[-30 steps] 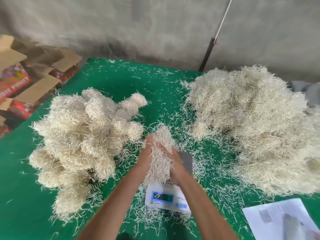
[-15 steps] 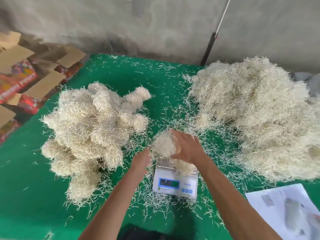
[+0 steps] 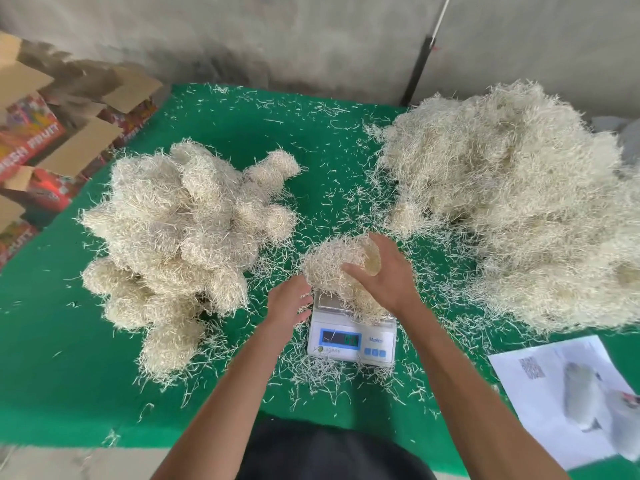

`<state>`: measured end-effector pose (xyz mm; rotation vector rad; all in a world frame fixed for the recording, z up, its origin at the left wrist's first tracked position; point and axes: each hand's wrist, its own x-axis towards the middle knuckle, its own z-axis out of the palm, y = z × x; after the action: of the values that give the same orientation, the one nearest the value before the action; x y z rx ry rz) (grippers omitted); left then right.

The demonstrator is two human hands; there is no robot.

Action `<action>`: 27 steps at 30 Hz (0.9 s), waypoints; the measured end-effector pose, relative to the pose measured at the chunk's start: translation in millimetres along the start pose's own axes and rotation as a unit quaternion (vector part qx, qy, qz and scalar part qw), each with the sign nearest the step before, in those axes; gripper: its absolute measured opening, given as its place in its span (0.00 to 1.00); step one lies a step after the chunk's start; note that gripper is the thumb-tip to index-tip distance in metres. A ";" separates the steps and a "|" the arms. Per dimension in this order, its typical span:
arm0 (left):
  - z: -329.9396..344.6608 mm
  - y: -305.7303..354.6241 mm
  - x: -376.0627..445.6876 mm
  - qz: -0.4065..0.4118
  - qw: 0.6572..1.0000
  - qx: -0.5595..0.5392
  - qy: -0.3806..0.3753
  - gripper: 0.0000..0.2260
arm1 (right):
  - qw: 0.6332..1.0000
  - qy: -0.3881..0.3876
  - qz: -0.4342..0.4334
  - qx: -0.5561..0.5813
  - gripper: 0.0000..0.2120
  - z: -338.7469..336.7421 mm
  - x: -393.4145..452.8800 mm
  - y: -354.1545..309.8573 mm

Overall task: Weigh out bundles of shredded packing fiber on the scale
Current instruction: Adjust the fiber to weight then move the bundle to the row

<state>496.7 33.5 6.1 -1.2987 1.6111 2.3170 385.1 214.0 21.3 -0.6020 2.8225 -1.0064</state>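
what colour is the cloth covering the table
Green; the table cloth shows plainly in the head view, littered with pale fiber scraps.

You face a table covered in green felt-like cloth (image 3: 225, 116), set against a bare grey concrete wall (image 3: 277, 36). A black-and-white pole (image 3: 420, 60) leans on the wall. Open cardboard boxes (image 3: 52, 133) sit stacked left. Light is soft and even.

Right hand (image 3: 382, 277) cupped over a fiber bundle (image 3: 334, 263) on the scale (image 3: 351, 339) — left hand (image 3: 289, 303) beside it at nine o'clock. Big loose fiber pile (image 3: 519, 202) at two o'clock — finished bundles (image 3: 180, 230) at ten.
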 end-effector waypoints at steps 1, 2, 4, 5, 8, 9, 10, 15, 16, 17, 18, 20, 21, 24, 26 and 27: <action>1.9 0.4 0.5 0.001 1.000 -0.003 0.004 0.12 | 1.000 0.002 0.007 0.003 0.48 1.2 -0.8 -1.6; 4.4 0.9 1.5 0.000 1.000 -0.004 0.008 0.13 | 1.000 0.010 0.014 0.012 0.48 1.7 -0.7 -2.7; 7.8 0.9 4.9 -0.005 1.000 -0.006 0.021 0.15 | 0.998 0.031 0.031 0.039 0.48 1.6 -0.7 -3.5; 8.5 0.5 7.2 -0.008 0.999 -0.008 0.031 0.16 | 0.997 0.038 0.039 0.049 0.48 1.0 -1.2 -3.5; 9.7 -1.0 15.5 -0.003 0.998 -0.018 0.066 0.12 | 0.995 0.047 0.058 0.062 0.48 -0.4 -3.7 0.6; 9.8 -1.5 18.0 0.001 0.997 -0.022 0.080 0.11 | 0.995 0.049 0.061 0.062 0.48 -1.0 -5.2 2.5; 9.1 -3.1 21.3 0.004 0.995 -0.024 0.093 0.13 | 0.995 0.050 0.063 0.062 0.48 -1.2 -6.7 4.6; 4.8 -8.0 27.2 -0.007 0.994 -0.033 0.107 0.16 | 0.995 0.056 0.060 0.057 0.48 -0.2 -13.6 9.8; 4.8 -8.8 26.6 -0.012 0.994 -0.036 0.103 0.16 | 0.994 0.059 0.062 0.060 0.48 0.2 -14.0 10.2; 5.2 -8.8 25.3 -0.016 0.994 -0.038 0.101 0.15 | 0.994 0.062 0.064 0.064 0.48 0.4 -14.4 10.6; 6.0 -8.5 23.4 -0.019 0.994 -0.036 0.102 0.15 | 0.994 0.065 0.066 0.066 0.47 0.5 -14.2 11.2; 7.4 -8.0 22.6 -0.014 0.994 -0.025 0.108 0.12 | 0.992 0.069 0.075 0.072 0.47 -0.3 -12.8 12.5; 7.7 -7.7 24.2 -0.009 0.994 -0.022 0.110 0.11 | 0.991 0.072 0.081 0.076 0.47 -1.3 -12.0 13.2; 9.0 -2.9 25.0 0.007 0.994 -0.032 0.109 0.09 | 0.989 0.089 0.094 0.077 0.46 -1.9 -10.1 16.2; 11.5 1.6 25.0 0.018 0.993 -0.038 0.112 0.20 | 0.985 0.104 0.119 0.074 0.44 -0.3 -7.1 18.4; 13.5 4.2 24.8 0.027 0.993 -0.037 0.109 0.25 | 0.982 0.107 0.138 0.079 0.43 1.7 -5.8 19.0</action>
<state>470.4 32.1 -5.1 -1.5936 1.6529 2.3584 384.4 228.8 7.8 -0.0862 2.8554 -1.2872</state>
